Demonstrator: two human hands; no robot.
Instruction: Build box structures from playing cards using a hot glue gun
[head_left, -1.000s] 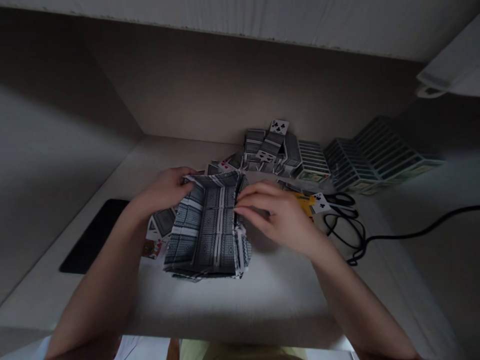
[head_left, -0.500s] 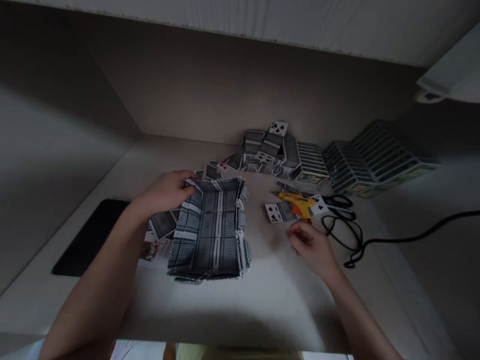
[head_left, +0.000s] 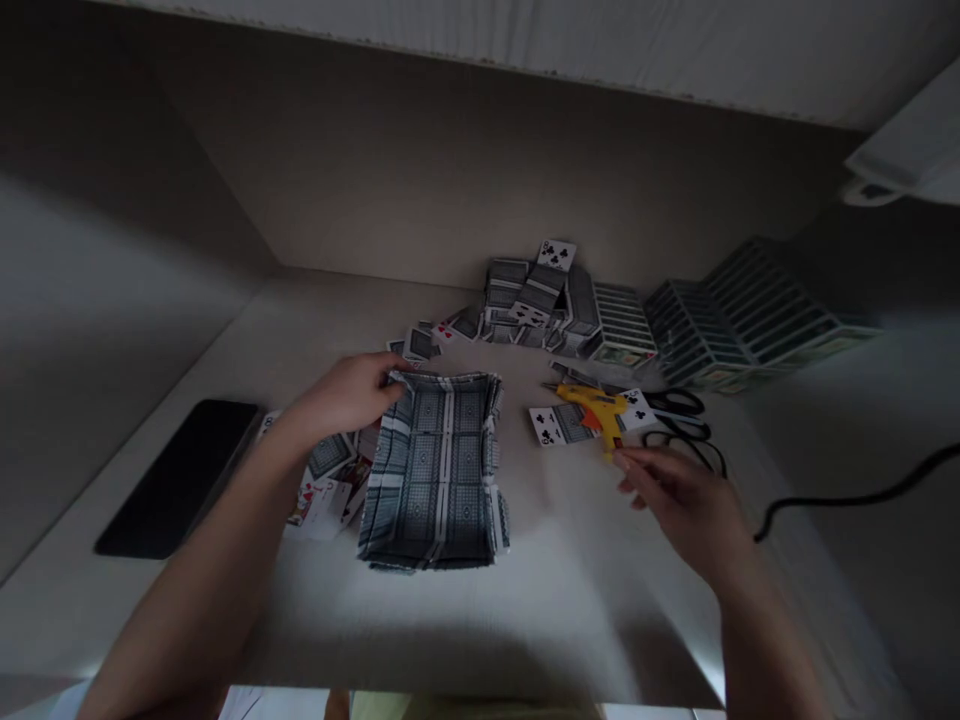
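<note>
My left hand (head_left: pixel 356 395) grips the far left corner of an open box made of playing cards (head_left: pixel 442 470), its fingers closed on the rim. The box's patterned card backs face inward, and its right wall has folded, uneven edges. My right hand (head_left: pixel 679 500) has its fingers pinched together at the lower end of the handle of a yellow glue gun (head_left: pixel 592 402). The gun lies with its nozzle to the left, over a strip of playing cards (head_left: pixel 547 426). Loose playing cards (head_left: pixel 322 500) lie between my left forearm and the box.
A black phone-like slab (head_left: pixel 180 480) lies at the left. Behind stand a folded-card structure (head_left: pixel 517 300) and several ribbed card pieces (head_left: pixel 750 320). Black-handled scissors (head_left: pixel 679 402) lie beside the glue gun. A black cable (head_left: pixel 847 495) runs off right. An overhanging board (head_left: pixel 480 40) crosses the top.
My right hand has moved right and forward to the glue gun's handle, covering part of the cable. My left hand has shifted the card box slightly right and turned it straighter.
</note>
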